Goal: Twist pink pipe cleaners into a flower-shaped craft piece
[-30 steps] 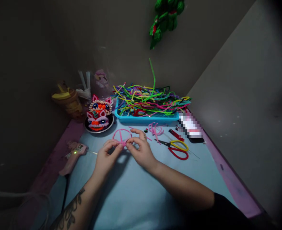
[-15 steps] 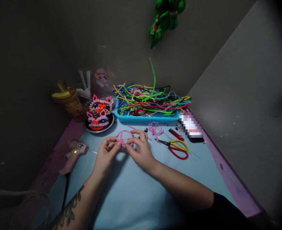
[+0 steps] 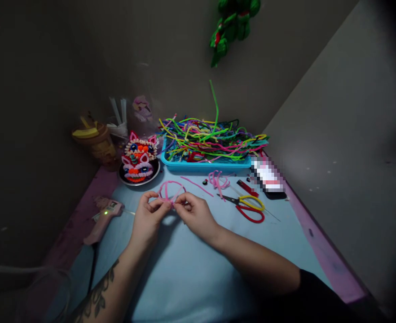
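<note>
A pink pipe-cleaner frame (image 3: pixel 173 183), bent into a ring with crossing strands, is held just above the blue table cover. My left hand (image 3: pixel 150 211) pinches its near left side between thumb and fingers. My right hand (image 3: pixel 195 211) has its thumb and fingertips closed on the near right side, close to the left fingertips. The fingers hide the lower part of the frame. Beyond my right hand lie a straight pink pipe cleaner (image 3: pixel 197 186) and a tangle of pink pipe cleaners (image 3: pixel 218 179).
Scissors (image 3: pixel 241 204) with yellow and red handles and a red cutter (image 3: pixel 248 188) lie to the right, near a phone (image 3: pixel 268 177). A blue tray (image 3: pixel 206 167) of pipe cleaners stands behind. Left are a glue gun (image 3: pixel 104 220) and a bowl (image 3: pixel 140 183) of lion-head figures.
The pink frame has tilted, so its ring shows more fully. My right forefinger, raised and spread before, has come down beside the thumb at the near edge.
</note>
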### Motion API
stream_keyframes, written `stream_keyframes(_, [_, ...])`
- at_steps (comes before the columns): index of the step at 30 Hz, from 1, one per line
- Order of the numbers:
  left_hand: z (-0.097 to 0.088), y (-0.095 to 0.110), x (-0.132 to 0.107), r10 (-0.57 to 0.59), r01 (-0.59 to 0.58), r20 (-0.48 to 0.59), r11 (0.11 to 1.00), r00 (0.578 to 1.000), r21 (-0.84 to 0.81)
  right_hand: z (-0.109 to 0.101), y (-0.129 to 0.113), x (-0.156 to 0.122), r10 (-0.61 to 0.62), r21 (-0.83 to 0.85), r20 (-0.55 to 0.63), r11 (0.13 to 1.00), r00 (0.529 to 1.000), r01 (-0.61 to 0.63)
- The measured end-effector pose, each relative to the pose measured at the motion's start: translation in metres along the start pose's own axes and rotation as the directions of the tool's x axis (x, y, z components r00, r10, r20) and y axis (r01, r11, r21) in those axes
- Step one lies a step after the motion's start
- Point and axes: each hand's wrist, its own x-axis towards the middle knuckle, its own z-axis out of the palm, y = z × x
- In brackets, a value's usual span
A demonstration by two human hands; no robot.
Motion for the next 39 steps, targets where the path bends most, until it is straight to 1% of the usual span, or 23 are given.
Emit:
stream_keyframes(1, [0.000, 0.000, 0.000, 0.000, 0.000, 0.003, 1.000, 1.000, 0.001, 0.001, 0.000, 0.000, 0.047, 0.041, 0.027, 0.998, 0.999, -0.048])
stream_keyframes(3, [0.000, 0.000, 0.000, 0.000, 0.000, 0.014, 1.000, 1.000, 0.000, 0.001, 0.000, -0.001, 0.074, 0.081, 0.055, 0.994, 0.996, -0.078])
stream_keyframes(6, [0.000, -0.001, -0.001, 0.000, 0.000, 0.027, 1.000, 1.000, 0.001, 0.002, 0.001, -0.001, 0.033, 0.081, 0.029, 0.996, 0.999, -0.036])
stream_keyframes(11, [0.001, 0.000, -0.003, 0.007, -0.007, 0.033, 1.000, 0.999, -0.013, 0.000, 0.000, -0.001, -0.007, 0.091, 0.034, 0.996, 0.999, 0.004])
stream_keyframes(15, [0.001, 0.001, -0.003, 0.007, -0.006, 0.029, 1.000, 1.000, -0.028, -0.003, -0.003, 0.000, -0.088, -0.008, -0.001, 0.996, 0.996, 0.088])
stream_keyframes(17, [0.000, 0.001, -0.002, 0.006, -0.005, 0.034, 0.999, 0.999, -0.039, -0.003, -0.004, 0.001, -0.098, -0.033, -0.006, 0.995, 0.995, 0.098])
stream_keyframes(23, [0.000, 0.000, 0.001, -0.016, 0.018, 0.020, 0.998, 1.000, -0.068, 0.001, 0.002, 0.001, -0.031, 0.010, -0.034, 0.999, 0.999, 0.031])
stream_keyframes(34, [0.001, 0.001, 0.000, -0.046, 0.045, -0.001, 0.995, 0.999, -0.087, 0.001, 0.005, 0.002, -0.016, 0.037, -0.008, 0.999, 1.000, 0.016])
stream_keyframes(39, [0.003, 0.001, 0.000, -0.044, 0.044, -0.003, 0.996, 0.999, -0.074, 0.002, 0.007, 0.003, 0.035, 0.108, 0.012, 0.993, 0.999, -0.036])
